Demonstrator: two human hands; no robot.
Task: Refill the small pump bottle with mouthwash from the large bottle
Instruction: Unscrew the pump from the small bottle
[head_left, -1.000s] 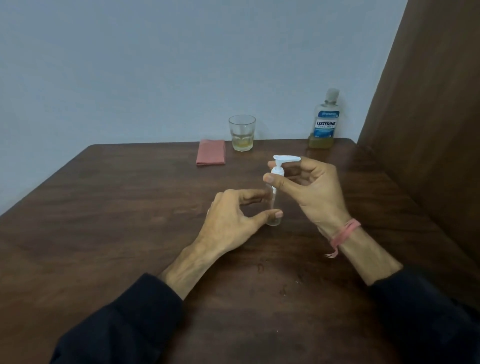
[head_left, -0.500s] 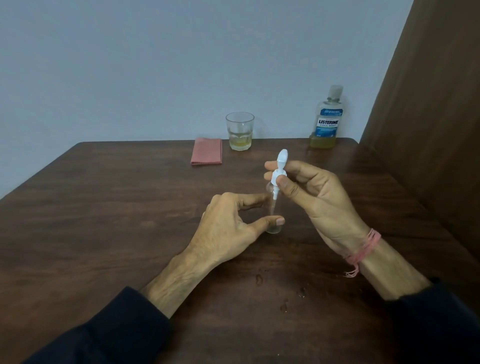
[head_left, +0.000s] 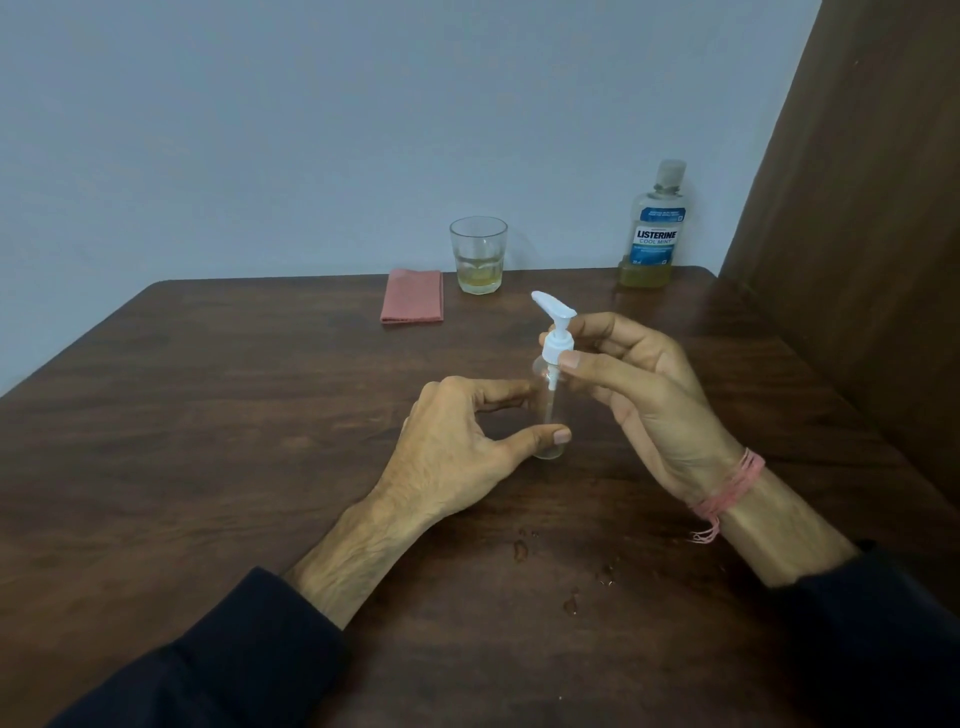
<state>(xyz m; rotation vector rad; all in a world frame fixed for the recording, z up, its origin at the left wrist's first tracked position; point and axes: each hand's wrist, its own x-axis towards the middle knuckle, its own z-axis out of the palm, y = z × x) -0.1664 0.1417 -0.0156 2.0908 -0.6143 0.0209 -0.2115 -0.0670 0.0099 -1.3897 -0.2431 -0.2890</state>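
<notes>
A: What could go wrong from here?

B: The small clear plastic pump bottle (head_left: 549, 415) stands on the dark wooden table (head_left: 208, 415), narrow and apparently empty, so it probably tips easily. If the white pump head (head_left: 555, 332) is twisted hard, the base could skid or topple. Droplets (head_left: 521, 550) already lie on the wood near the person.

A: And the source?

B: The large clear mouthwash bottle with a blue label (head_left: 652, 228) stands capped at the far right edge, well apart, with only a low layer of yellowish liquid. Pouring into that slim neck could spill.

A: How are the hands set?

B: The left hand (head_left: 457, 447) curls partly around the bottle's lower body, thumb tip on its base, forefinger near the middle, a light pinch. The right hand (head_left: 639, 395) grips the pump collar between thumb and fingertips, remaining fingers loosely spread.

A: Anything else nearby?

B: A clear tumbler holding yellowish liquid (head_left: 478, 255) beside a folded pink cloth (head_left: 413, 303), both far back.
</notes>
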